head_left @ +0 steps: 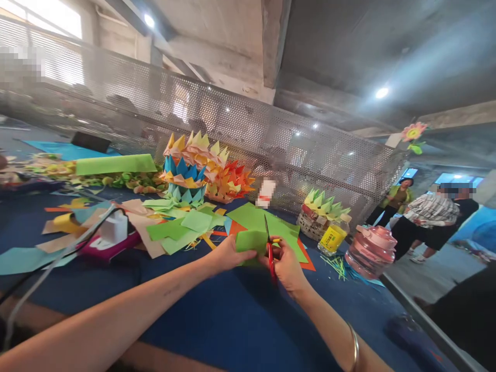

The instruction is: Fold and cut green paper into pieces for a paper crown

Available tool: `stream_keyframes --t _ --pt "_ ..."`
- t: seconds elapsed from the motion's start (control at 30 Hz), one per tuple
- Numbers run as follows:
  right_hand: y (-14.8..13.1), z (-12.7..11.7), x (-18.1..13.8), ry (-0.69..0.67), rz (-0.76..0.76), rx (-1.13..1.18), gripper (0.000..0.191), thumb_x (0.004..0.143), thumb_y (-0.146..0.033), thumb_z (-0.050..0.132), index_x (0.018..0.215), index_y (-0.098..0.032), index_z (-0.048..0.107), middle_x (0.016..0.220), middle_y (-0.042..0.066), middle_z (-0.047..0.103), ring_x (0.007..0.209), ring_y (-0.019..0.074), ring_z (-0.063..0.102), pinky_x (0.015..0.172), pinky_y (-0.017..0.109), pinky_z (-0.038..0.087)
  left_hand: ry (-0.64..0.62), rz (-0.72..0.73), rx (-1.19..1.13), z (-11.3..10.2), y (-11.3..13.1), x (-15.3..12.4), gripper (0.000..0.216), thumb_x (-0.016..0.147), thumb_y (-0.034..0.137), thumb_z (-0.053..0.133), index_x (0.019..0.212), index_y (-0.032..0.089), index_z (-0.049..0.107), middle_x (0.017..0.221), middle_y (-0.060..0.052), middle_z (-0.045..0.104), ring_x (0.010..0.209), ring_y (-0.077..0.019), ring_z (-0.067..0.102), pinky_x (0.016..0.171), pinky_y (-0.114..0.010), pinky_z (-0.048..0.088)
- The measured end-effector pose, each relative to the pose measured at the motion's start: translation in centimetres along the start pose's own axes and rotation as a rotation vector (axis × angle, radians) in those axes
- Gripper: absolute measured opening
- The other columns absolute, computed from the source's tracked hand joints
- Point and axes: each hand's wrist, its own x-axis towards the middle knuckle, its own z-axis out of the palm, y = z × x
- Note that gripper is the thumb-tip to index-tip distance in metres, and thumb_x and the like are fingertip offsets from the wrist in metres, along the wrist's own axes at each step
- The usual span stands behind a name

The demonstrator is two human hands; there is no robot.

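Note:
My left hand (229,253) is closed on a piece of green paper (251,241), with the thumb pressed on its front. At that paper's right edge, my right hand (285,263) grips a pair of red-handled scissors (270,258), the blades pointing up and away. Something small and yellow shows by the right fingers; I cannot make out what it is. Behind both hands lies a large green sheet (267,219) over orange paper (308,262). Cut pieces of green paper (197,221) are spread to the left of it.
Folded paper crowns (184,175) stand at the back, before a perforated metal screen (232,124). On the right are a yellow-labelled bottle (332,238) and a pink jug (371,250). A power strip (108,245) with cables lies left. Several people stand beyond the table's right edge.

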Motion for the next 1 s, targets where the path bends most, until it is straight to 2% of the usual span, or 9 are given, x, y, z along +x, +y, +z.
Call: stream_keyframes --t 0.23,0.43,0.6,0.7,0.83,0.93,1.0 --pt "0.5 -0.9 -1.1 -0.067 0.027 -0.059 0.059 0.043 -0.022 0.086 0.091 -0.021 0.052 0.062 -0.008 0.054 0.060 0.0120 0.054 0.063 0.026 0.043 -0.118 0.049 0.125 -0.1 -1.2 -0.2 0.025 0.066 0.022 0.070 0.090 0.015 0.074 0.088 -0.006 0.076 0.084 -0.0232 0.068 0.081 -0.030 0.049" --pt "0.8 -0.9 -1.3 -0.018 0.028 -0.052 0.063 0.046 -0.028 0.086 0.096 -0.022 0.048 0.061 -0.009 0.055 0.055 0.0121 0.054 0.059 0.027 0.045 -0.085 0.062 0.184 0.0 -1.6 -0.6 0.032 0.072 0.015 0.064 0.102 0.019 0.072 0.098 -0.002 0.075 0.090 -0.0213 0.068 0.083 -0.028 0.049" --pt "0.9 -0.5 -1.6 0.060 0.034 -0.031 0.061 0.047 -0.035 0.086 0.092 -0.022 0.047 0.061 -0.009 0.053 0.047 0.0082 0.045 0.045 0.022 0.037 -0.051 0.029 0.176 0.1 -2.2 -0.7 0.028 0.071 0.018 0.066 0.098 0.019 0.073 0.092 -0.002 0.076 0.083 -0.0222 0.070 0.077 -0.028 0.052" --pt "0.5 -0.5 -1.8 0.091 0.050 -0.012 0.059 0.049 -0.039 0.086 0.090 -0.022 0.047 0.064 -0.009 0.053 0.045 0.0069 0.043 0.042 0.020 0.034 -0.040 0.030 0.148 0.3 -1.8 -0.7 0.029 0.071 0.020 0.068 0.099 0.018 0.073 0.095 -0.003 0.076 0.087 -0.0230 0.070 0.078 -0.029 0.052" --pt "-0.5 -0.7 -2.1 0.089 0.071 0.022 0.056 0.060 -0.050 0.078 0.097 -0.024 0.045 0.064 -0.009 0.051 0.043 0.0071 0.044 0.041 0.020 0.032 0.043 -0.043 -0.080 0.6 0.1 -0.8 0.035 0.064 0.025 0.078 0.097 0.015 0.072 0.094 -0.007 0.076 0.083 -0.0223 0.070 0.077 -0.030 0.053" --pt "-1.2 -0.8 -2.5 0.050 0.080 0.028 0.056 0.065 -0.057 0.074 0.101 -0.024 0.046 0.062 -0.010 0.046 0.043 0.0065 0.040 0.041 0.020 0.030 0.172 -0.138 -0.336 0.6 1.9 -1.0 0.038 0.060 0.027 0.084 0.094 0.014 0.072 0.091 -0.007 0.076 0.077 -0.0190 0.069 0.073 -0.028 0.054" --pt "-1.5 -0.7 -2.9 0.006 0.084 0.037 0.055 0.068 -0.063 0.068 0.100 -0.023 0.047 0.063 -0.009 0.044 0.047 0.0065 0.038 0.044 0.020 0.033 0.271 -0.180 -0.427 0.5 2.7 -1.0 0.038 0.056 0.026 0.086 0.090 0.015 0.072 0.086 -0.006 0.076 0.071 -0.0166 0.069 0.064 -0.024 0.053"
